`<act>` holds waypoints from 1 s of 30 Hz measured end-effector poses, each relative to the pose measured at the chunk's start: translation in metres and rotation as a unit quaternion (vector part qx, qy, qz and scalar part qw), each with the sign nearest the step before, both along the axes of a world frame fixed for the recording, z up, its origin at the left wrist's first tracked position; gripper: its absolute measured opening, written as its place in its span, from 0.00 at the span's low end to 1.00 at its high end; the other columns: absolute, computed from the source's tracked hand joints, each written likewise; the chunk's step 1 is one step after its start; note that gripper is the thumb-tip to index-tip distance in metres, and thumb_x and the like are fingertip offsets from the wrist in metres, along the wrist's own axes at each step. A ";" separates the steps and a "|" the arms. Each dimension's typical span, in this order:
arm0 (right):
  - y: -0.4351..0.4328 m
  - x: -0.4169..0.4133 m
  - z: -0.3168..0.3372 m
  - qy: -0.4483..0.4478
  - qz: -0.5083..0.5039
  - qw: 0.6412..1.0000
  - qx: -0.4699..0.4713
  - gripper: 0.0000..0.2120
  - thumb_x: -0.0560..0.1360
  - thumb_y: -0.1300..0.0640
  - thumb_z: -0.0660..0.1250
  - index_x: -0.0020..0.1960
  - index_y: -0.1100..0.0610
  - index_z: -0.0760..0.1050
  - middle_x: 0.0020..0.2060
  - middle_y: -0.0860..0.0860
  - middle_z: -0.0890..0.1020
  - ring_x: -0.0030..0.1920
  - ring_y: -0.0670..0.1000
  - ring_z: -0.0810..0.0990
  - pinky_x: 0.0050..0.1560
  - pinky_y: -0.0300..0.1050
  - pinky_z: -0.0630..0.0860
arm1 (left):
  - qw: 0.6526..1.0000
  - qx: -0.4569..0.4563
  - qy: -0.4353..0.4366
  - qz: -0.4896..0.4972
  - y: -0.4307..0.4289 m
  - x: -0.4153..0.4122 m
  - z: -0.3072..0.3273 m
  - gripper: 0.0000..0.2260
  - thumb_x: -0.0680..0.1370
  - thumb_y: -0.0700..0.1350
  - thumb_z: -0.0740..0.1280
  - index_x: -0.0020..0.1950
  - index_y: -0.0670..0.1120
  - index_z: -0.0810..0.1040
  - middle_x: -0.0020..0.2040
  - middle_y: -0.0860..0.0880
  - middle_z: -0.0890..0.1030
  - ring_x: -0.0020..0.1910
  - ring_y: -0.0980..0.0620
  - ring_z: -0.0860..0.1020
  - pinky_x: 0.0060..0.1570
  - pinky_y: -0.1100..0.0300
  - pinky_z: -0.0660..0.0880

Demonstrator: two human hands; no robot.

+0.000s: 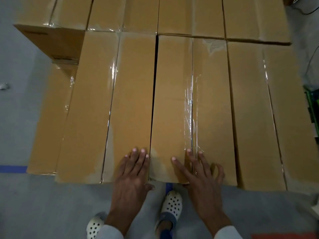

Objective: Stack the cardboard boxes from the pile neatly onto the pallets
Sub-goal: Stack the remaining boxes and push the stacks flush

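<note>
Several long taped cardboard boxes lie side by side in a flat layer before me. My left hand (133, 171) rests flat, fingers straight, on the near end of the left middle box (110, 104). My right hand (200, 175) lies with spread fingers on the near end of the right middle box (191, 104). A narrow dark gap (154, 100) runs between these two boxes. Another box (269, 114) adjoins on the right. A further row of boxes (172, 14) lies behind, slightly higher. The pallets are hidden under the boxes.
A lower box (50, 121) shows at the left edge of the stack. Grey floor (19, 118) with blue tape (13, 169) lies to the left. My feet in white perforated clogs (172, 204) stand at the near edge. A green object (312, 104) sits at the right.
</note>
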State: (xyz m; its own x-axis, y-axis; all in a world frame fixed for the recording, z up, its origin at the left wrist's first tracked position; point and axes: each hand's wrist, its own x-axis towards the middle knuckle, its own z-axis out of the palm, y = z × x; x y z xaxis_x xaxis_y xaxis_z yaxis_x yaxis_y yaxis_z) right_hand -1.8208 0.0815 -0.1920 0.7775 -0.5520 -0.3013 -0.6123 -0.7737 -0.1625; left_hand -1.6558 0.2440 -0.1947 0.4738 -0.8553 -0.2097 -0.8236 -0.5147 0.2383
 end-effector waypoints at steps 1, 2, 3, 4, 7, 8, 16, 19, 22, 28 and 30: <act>0.000 0.000 -0.001 0.004 0.002 1.000 0.002 0.60 0.55 0.58 0.87 0.79 0.35 0.62 0.79 0.52 0.68 0.77 0.62 0.68 0.64 0.75 0.61 | 1.000 0.008 -0.001 -0.008 -0.001 0.002 0.000 0.51 0.54 0.57 0.87 0.72 0.37 0.76 0.75 0.40 0.73 0.76 0.37 0.69 0.71 0.41 0.63; 0.000 0.000 -0.001 0.007 0.002 1.000 0.003 0.60 0.56 0.58 0.87 0.79 0.35 0.61 0.79 0.52 0.67 0.77 0.63 0.67 0.65 0.74 0.61 | 1.000 0.014 0.000 -0.014 -0.002 0.003 -0.001 0.51 0.53 0.57 0.87 0.71 0.37 0.77 0.75 0.40 0.73 0.76 0.37 0.69 0.71 0.41 0.63; 0.000 0.001 -0.002 0.010 0.001 1.000 0.003 0.60 0.56 0.58 0.87 0.80 0.35 0.60 0.79 0.52 0.67 0.77 0.63 0.67 0.65 0.73 0.61 | 1.000 0.019 0.004 -0.015 -0.003 0.004 -0.001 0.50 0.53 0.56 0.87 0.71 0.37 0.78 0.74 0.41 0.74 0.76 0.37 0.69 0.71 0.41 0.63; 0.000 0.001 -0.002 0.010 -0.001 1.000 0.004 0.61 0.56 0.58 0.87 0.80 0.35 0.60 0.79 0.52 0.66 0.77 0.63 0.67 0.64 0.73 0.61 | 1.000 0.023 0.008 -0.013 -0.004 0.005 0.000 0.50 0.53 0.56 0.87 0.70 0.38 0.78 0.74 0.41 0.74 0.76 0.37 0.69 0.70 0.42 0.63; 0.001 0.000 -0.003 0.012 -0.011 1.000 0.014 0.62 0.56 0.57 0.87 0.80 0.35 0.58 0.80 0.52 0.65 0.78 0.63 0.65 0.64 0.72 0.65 | 0.999 0.027 0.021 -0.006 -0.006 0.006 0.001 0.46 0.56 0.54 0.87 0.69 0.39 0.79 0.73 0.41 0.75 0.75 0.38 0.71 0.70 0.43 0.64; 0.002 0.001 -0.003 0.017 -0.016 1.000 0.021 0.61 0.57 0.56 0.87 0.80 0.34 0.58 0.80 0.52 0.64 0.78 0.63 0.65 0.64 0.72 0.66 | 0.999 0.028 0.025 -0.004 -0.006 0.006 0.002 0.45 0.56 0.54 0.87 0.69 0.39 0.80 0.73 0.42 0.76 0.74 0.38 0.71 0.70 0.43 0.64; 0.001 -0.002 -0.003 0.004 -0.006 0.999 0.039 0.56 0.58 0.44 0.86 0.79 0.32 0.60 0.79 0.50 0.66 0.78 0.60 0.65 0.62 0.62 0.62 | 0.995 0.073 0.017 -0.059 -0.012 0.019 0.006 0.45 0.53 0.59 0.86 0.65 0.40 0.83 0.66 0.41 0.81 0.68 0.38 0.78 0.65 0.45 0.76; 0.001 -0.002 -0.001 0.004 -0.003 0.999 0.037 0.50 0.62 0.33 0.80 0.78 0.32 0.60 0.80 0.50 0.65 0.78 0.59 0.63 0.63 0.65 0.64 | 0.993 0.091 0.009 -0.070 -0.017 0.021 0.010 0.44 0.52 0.60 0.86 0.62 0.40 0.84 0.64 0.40 0.83 0.66 0.37 0.80 0.60 0.42 0.80; 0.002 -0.002 -0.001 0.001 -0.012 0.999 0.035 0.43 0.68 0.29 0.73 0.78 0.30 0.59 0.80 0.48 0.65 0.79 0.59 0.64 0.63 0.68 0.68 | 0.993 0.092 0.003 -0.076 -0.017 0.023 0.008 0.43 0.53 0.61 0.86 0.62 0.40 0.84 0.64 0.40 0.83 0.66 0.37 0.80 0.59 0.42 0.80; 0.002 -0.002 -0.001 -0.005 -0.017 0.999 0.046 0.38 0.71 0.27 0.65 0.78 0.30 0.58 0.80 0.48 0.65 0.78 0.59 0.65 0.63 0.71 0.69 | 0.995 0.073 0.008 -0.072 -0.017 0.026 0.006 0.43 0.53 0.61 0.86 0.62 0.42 0.85 0.64 0.42 0.83 0.66 0.39 0.80 0.59 0.43 0.80; 0.001 -0.001 0.000 -0.004 -0.014 0.999 0.045 0.37 0.71 0.26 0.63 0.78 0.30 0.59 0.79 0.48 0.66 0.78 0.59 0.65 0.62 0.70 0.69 | 0.996 0.073 0.007 -0.059 -0.018 0.026 0.008 0.44 0.50 0.61 0.86 0.61 0.42 0.85 0.63 0.42 0.83 0.65 0.39 0.81 0.59 0.43 0.81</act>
